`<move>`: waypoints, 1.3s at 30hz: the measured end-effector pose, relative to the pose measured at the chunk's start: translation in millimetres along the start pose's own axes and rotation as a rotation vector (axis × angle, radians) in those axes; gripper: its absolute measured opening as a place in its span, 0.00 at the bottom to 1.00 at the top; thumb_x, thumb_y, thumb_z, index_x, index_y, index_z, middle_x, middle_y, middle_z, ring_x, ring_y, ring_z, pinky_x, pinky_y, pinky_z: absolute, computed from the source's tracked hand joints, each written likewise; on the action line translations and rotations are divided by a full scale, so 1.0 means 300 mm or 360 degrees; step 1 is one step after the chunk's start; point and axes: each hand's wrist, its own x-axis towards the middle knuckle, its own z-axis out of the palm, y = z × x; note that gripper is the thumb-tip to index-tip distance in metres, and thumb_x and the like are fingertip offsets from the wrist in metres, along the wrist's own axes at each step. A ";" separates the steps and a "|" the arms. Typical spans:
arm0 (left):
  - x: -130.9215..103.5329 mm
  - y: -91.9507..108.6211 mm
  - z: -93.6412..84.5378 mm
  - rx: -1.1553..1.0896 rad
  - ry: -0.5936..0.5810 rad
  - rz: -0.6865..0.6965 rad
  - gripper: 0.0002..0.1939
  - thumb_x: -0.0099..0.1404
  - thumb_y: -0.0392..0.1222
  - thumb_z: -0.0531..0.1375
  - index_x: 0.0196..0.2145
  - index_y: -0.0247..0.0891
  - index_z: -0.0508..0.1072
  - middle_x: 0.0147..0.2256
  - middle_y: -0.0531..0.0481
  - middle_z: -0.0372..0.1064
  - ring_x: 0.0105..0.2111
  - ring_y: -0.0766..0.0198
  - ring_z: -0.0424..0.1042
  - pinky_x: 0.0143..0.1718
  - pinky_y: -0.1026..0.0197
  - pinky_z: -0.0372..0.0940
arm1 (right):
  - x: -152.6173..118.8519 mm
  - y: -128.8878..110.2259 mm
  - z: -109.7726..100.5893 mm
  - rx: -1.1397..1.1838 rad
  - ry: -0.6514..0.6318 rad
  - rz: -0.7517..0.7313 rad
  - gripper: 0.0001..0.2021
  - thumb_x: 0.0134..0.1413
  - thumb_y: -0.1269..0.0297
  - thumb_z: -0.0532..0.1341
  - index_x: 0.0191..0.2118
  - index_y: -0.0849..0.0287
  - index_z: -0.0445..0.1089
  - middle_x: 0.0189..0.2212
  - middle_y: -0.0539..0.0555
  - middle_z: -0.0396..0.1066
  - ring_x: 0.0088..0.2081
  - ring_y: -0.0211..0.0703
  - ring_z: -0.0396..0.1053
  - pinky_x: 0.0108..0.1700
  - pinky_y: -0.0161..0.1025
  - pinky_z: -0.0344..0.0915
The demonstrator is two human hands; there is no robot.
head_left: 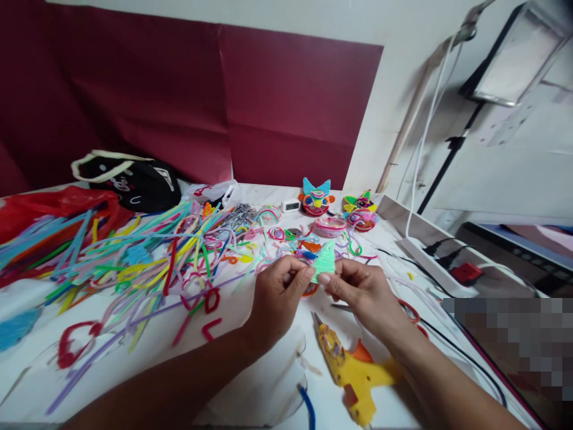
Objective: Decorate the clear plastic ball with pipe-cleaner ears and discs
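Between both hands, above the white table, is a light green pointed piece [325, 261] that looks wound from pipe cleaner, its tip upward. My left hand [283, 291] pinches its lower left edge with thumb and fingers. My right hand [362, 291] pinches the lower right edge, the thumb across its front. Below my right hand lies a yellow hot glue gun [351, 370], nozzle pointing away. Scissors with red handles [409, 310] are partly hidden under my right wrist. Something orange shows just beneath the green piece, mostly covered by my fingers.
Loose pipe cleaners [147, 251] cover the table's left side. At the back stand two colourful lion-like heads, one with blue ears [316, 197] and one with green-yellow ears [360, 209], near a small digital clock [290, 205]. A power strip [430, 263] with cables runs along the right.
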 end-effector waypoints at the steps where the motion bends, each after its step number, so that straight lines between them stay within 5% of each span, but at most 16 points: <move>1: -0.001 0.001 0.001 -0.0005 -0.0001 -0.0002 0.12 0.62 0.44 0.59 0.23 0.37 0.67 0.17 0.60 0.56 0.18 0.73 0.54 0.19 0.69 0.51 | 0.000 0.000 0.000 -0.0002 0.0002 0.0000 0.25 0.45 0.42 0.68 0.20 0.56 0.59 0.18 0.46 0.58 0.22 0.34 0.54 0.24 0.35 0.54; 18: -0.004 -0.014 0.010 -0.0194 -0.0058 -0.0049 0.12 0.63 0.46 0.59 0.26 0.37 0.67 0.18 0.59 0.56 0.18 0.73 0.53 0.20 0.69 0.52 | -0.004 0.004 -0.007 0.0039 -0.0001 -0.0021 0.24 0.46 0.44 0.68 0.21 0.57 0.61 0.18 0.45 0.58 0.22 0.33 0.53 0.24 0.35 0.51; 28: -0.011 -0.050 0.004 -0.0294 -0.0150 -0.0037 0.13 0.70 0.49 0.55 0.37 0.36 0.72 0.22 0.57 0.59 0.19 0.73 0.56 0.22 0.67 0.53 | 0.004 -0.006 -0.027 -0.0007 0.0057 -0.0036 0.24 0.45 0.43 0.68 0.22 0.59 0.64 0.16 0.45 0.59 0.20 0.32 0.53 0.23 0.33 0.49; 39: -0.002 -0.038 0.007 -0.0332 -0.0166 -0.0023 0.09 0.67 0.44 0.58 0.33 0.36 0.71 0.21 0.59 0.57 0.19 0.74 0.55 0.21 0.68 0.53 | 0.003 -0.014 -0.030 0.0003 0.0041 -0.0031 0.24 0.45 0.42 0.68 0.21 0.59 0.64 0.16 0.46 0.60 0.20 0.32 0.53 0.23 0.34 0.50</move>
